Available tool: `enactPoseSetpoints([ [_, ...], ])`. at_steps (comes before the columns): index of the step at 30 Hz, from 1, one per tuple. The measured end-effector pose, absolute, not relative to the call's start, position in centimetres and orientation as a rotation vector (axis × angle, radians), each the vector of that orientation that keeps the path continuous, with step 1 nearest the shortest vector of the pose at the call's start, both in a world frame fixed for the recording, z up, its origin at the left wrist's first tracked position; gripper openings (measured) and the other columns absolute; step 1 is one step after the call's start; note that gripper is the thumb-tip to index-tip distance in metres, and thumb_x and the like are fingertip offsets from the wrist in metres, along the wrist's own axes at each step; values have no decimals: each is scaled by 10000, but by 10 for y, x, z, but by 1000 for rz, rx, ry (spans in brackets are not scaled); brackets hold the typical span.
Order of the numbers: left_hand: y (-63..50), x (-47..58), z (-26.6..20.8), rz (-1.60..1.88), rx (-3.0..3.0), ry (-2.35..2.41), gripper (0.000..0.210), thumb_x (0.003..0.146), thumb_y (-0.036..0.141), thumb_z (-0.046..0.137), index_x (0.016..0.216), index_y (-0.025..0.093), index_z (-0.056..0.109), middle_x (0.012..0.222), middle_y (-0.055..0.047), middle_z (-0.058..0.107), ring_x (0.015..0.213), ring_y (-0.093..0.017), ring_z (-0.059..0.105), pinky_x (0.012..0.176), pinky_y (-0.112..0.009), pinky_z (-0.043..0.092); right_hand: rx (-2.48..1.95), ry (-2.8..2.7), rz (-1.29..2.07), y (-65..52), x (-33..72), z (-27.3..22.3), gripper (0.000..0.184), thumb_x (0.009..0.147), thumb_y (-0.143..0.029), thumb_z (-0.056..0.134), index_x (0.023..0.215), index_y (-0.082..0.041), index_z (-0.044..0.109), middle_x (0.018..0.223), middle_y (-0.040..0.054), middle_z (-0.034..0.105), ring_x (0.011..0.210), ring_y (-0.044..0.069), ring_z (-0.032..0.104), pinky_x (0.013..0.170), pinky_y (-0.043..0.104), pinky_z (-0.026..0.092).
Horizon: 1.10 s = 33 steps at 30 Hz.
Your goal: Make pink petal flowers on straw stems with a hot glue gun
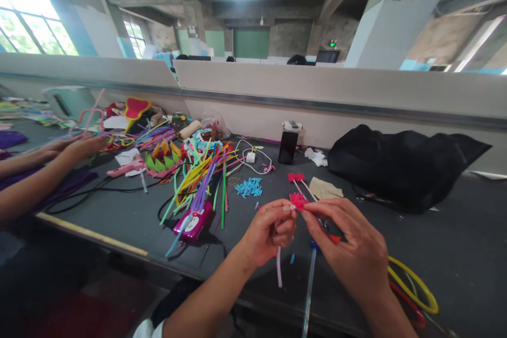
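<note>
Between my two hands is a small bright pink flower point(298, 200) of fuzzy pipe cleaner. My left hand point(270, 232) is closed, its thumb and forefinger pinching the flower's base, with the other fingers curled in. A pale lilac pipe-cleaner stem point(279, 269) hangs below that hand. My right hand point(352, 240) pinches the flower's right side between thumb and fingertips. Just beyond lies another pink flower head point(296, 176) on pale stems. Under my right hand, partly hidden, a glue gun or similar blue tool cannot be made out clearly; a clear rod point(309, 290) runs toward me.
Left of my hands are cut blue pieces point(249, 187), a pipe-cleaner bundle point(198, 185) and a purple box point(193, 222). A phone point(288, 145) stands near the partition point(336, 92). A black bag point(400, 169) lies right, yellow loops point(420, 290) nearer. Another person's hands point(83, 145) work far left.
</note>
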State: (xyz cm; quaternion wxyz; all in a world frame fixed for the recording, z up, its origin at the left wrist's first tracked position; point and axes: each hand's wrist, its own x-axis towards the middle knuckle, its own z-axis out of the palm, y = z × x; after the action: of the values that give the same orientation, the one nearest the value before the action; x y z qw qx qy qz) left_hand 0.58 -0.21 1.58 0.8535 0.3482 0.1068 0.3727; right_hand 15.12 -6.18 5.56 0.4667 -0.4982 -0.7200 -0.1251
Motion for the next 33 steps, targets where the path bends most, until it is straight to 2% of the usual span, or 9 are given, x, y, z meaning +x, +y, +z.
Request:
enactPoseSetpoints([
  [8,-2,6,14,772,717,213,143,824,253,624,754,151,553,469,116,212,379,-29,81,354,-152,105,-1261,-1718,-226,-55,151,51,104,928,-275,545,888,-240,635,837,9,690,767,155,635,722,293,504],
  [20,2,3,12,764,724,257,166,786,249,653,717,150,539,482,124,170,396,-27,55,360,-155,98,-1297,-1738,-126,-54,152,50,149,940,-308,522,870,-238,632,830,11,680,764,157,618,723,294,489],
  [26,9,-2,15,873,674,295,165,793,269,659,753,148,554,487,113,216,379,-30,133,372,-160,143,-1385,-1567,-69,-44,160,41,195,907,-385,554,930,-231,672,809,8,678,674,139,599,675,267,486],
  [28,12,-3,16,929,642,295,150,807,265,647,773,145,563,491,111,229,377,-31,156,373,-163,157,-1475,-1641,31,-34,165,29,193,902,-365,545,921,-229,680,816,10,683,696,148,609,677,267,479],
  [31,14,-4,16,986,600,295,138,809,246,646,777,138,566,496,110,249,379,-30,173,372,-167,154,-1695,-1944,246,-20,169,4,186,896,-268,505,922,-237,687,903,17,690,844,170,629,763,279,458],
  [33,15,-4,15,1007,586,300,130,807,234,649,782,135,568,498,108,266,380,-27,187,374,-173,146,-1758,-2026,303,-13,169,-12,193,879,-229,508,896,-239,700,882,15,683,848,168,628,759,273,441],
])
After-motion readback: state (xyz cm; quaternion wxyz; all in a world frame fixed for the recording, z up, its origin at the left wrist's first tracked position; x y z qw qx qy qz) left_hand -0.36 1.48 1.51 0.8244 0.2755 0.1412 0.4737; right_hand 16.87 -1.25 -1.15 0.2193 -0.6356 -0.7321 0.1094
